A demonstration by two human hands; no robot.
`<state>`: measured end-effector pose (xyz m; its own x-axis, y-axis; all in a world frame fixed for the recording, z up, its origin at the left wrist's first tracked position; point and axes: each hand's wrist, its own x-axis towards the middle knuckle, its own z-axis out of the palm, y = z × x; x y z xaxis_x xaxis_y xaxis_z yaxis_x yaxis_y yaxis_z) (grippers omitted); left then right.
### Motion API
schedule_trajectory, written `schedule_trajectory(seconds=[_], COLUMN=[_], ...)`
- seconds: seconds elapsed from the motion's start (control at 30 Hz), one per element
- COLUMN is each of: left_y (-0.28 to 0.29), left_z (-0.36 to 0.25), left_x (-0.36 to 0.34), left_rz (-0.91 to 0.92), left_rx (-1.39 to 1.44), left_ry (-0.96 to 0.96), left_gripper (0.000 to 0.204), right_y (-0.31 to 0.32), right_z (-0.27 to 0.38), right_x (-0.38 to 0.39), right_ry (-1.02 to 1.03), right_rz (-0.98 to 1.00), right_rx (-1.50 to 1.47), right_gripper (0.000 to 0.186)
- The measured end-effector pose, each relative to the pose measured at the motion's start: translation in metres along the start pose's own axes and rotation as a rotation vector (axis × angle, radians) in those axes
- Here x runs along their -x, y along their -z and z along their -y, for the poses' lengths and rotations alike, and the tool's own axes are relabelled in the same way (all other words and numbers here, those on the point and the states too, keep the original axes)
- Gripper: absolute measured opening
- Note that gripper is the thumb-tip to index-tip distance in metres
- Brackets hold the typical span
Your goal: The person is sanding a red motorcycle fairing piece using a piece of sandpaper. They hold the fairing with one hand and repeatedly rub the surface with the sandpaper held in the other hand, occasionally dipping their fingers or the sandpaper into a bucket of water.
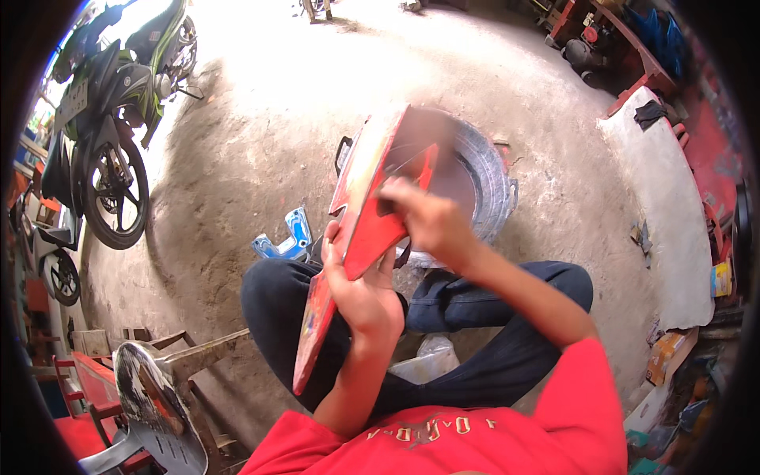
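A long red body panel [369, 226], pointed at its lower end and with a notch in one edge, slants across my lap. It looks like a motorcycle fairing piece. My left hand [366, 297] grips it from beneath near the middle, thumb and fingers on opposite sides. My right hand [431, 226] is closed and pressed to the panel's red face, slightly blurred. A small dark piece [385, 207] shows under its fingertips; its kind is unclear. Beyond the panel, a large round grey basin [495, 186] with brownish liquid sits on the floor, partly hidden by the panel.
A blue and white plastic part [285, 237] lies on the floor left of the basin. A motorcycle [115, 150] stands at the far left, and a worn chair [162, 404] is near left. Beside my legs is a whitish container [427, 362]. A pale ledge [665, 214] runs along the right.
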<state>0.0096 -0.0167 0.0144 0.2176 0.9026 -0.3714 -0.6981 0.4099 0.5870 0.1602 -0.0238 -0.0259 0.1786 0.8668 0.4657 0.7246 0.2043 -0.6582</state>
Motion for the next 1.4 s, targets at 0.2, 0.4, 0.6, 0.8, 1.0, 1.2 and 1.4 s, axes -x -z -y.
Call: schedule_trajectory(seconds=[0.2,0.4,0.6,0.8,1.0,1.2,1.4], left_y=[0.003,0.020,-0.002,0.016,0.005,0.001,0.027], left_z=[0.002,-0.002,-0.002,-0.002,-0.006,-0.008,-0.003], left_x=[0.001,-0.010,0.004,-0.006,0.002,0.003,-0.012], left_rz=[0.040,0.023,-0.016,0.061,0.020,0.037,0.036], left_rx=[0.050,0.174,0.046,0.106,0.059,0.068,0.084], left_ry=[-0.010,-0.021,-0.006,-0.034,-0.025,-0.003,-0.031], left_gripper=[0.043,0.041,0.044,0.044,0.045,0.047,0.050], right_y=[0.010,-0.003,0.012,0.006,0.001,0.013,-0.009], right_z=[0.006,0.065,-0.003,0.047,0.020,0.002,0.061], right_x=[0.004,0.016,-0.005,0.012,0.005,-0.006,0.017], right_ry=[0.078,0.297,-0.172,0.350,0.086,-0.049,0.347], right_rz=[0.049,0.065,0.056,0.075,0.022,0.075,0.088], right_rx=[-0.070,-0.036,-0.080,-0.052,-0.034,-0.148,-0.083], right_gripper=[0.034,0.036,0.035,0.039,0.040,0.044,0.047])
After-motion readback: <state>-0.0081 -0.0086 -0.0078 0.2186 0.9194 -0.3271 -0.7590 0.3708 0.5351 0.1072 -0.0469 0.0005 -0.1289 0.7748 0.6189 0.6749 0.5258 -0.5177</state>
